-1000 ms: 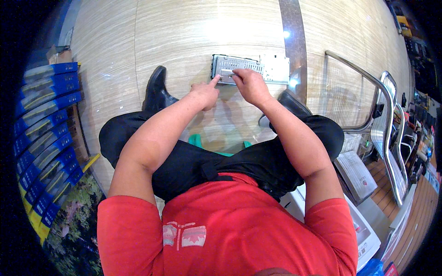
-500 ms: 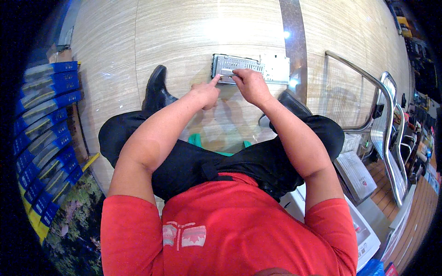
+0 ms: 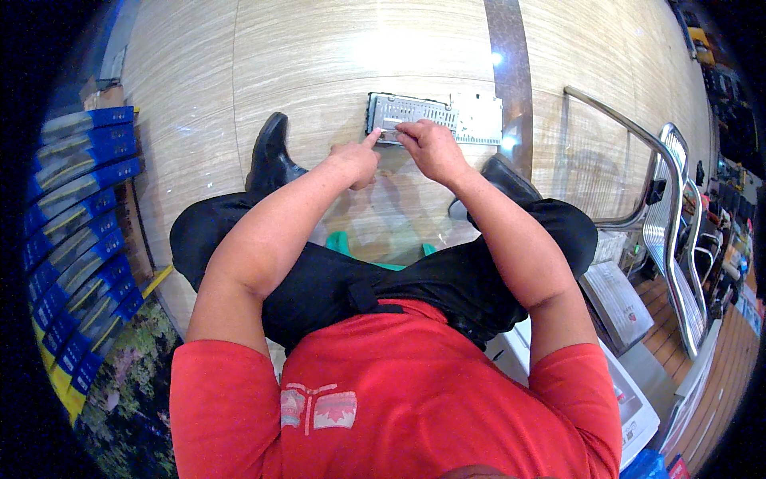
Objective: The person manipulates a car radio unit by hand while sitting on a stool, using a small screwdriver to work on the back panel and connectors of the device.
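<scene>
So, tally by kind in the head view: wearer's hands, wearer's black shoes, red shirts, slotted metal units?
Hands: 2 (left hand, right hand)
Black shoes: 2 (left shoe, right shoe)
Red shirt: 1
Slotted metal unit: 1
Total: 6

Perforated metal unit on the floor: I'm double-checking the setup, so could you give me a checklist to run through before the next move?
1. Metal unit resting on the floor: ok.
2. Left hand grasping it: not ok, only the extended index finger reaches its left end.
3. Right hand at the unit: ok, fingertips over its near side.
4. Anything held in those fingertips: cannot tell, too small.
5. Left shoe and right shoe off the unit: ok.
</scene>
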The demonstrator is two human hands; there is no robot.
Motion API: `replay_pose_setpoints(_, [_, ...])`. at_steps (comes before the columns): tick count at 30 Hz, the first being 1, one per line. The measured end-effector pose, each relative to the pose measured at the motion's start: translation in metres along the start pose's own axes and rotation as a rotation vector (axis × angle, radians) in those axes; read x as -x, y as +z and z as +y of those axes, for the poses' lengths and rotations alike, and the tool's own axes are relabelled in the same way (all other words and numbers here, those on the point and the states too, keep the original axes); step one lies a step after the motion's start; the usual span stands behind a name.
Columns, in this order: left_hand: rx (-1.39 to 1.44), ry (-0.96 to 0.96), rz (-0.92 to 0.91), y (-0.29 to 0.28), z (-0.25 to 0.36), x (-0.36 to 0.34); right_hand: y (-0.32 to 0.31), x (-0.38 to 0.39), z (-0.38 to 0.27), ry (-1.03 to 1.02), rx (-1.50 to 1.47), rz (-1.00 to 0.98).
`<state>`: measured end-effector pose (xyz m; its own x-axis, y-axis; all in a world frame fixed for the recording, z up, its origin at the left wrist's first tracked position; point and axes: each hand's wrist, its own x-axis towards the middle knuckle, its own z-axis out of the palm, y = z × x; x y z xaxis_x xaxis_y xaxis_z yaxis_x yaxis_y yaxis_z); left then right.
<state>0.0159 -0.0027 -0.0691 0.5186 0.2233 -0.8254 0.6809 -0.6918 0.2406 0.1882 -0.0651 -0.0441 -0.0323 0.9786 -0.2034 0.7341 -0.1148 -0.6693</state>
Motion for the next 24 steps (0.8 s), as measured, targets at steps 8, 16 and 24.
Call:
replay_pose_setpoints(8, [-0.021, 0.0, 0.012, 0.0005, -0.0012, -0.0007, -0.003, 0.0008, -0.0023, -0.037, 0.038, -0.059])
replay_pose_setpoints(16, [-0.03, -0.005, 0.021, 0.0012, -0.0011, -0.0018, -0.0032, 0.0015, -0.0017, -0.042, 0.007, -0.079])
replay_pose_setpoints(24, [0.012, -0.012, 0.011, 0.0021, -0.0021, -0.0042, -0.0003, -0.0001, 0.0008, -0.041, -0.021, -0.051])
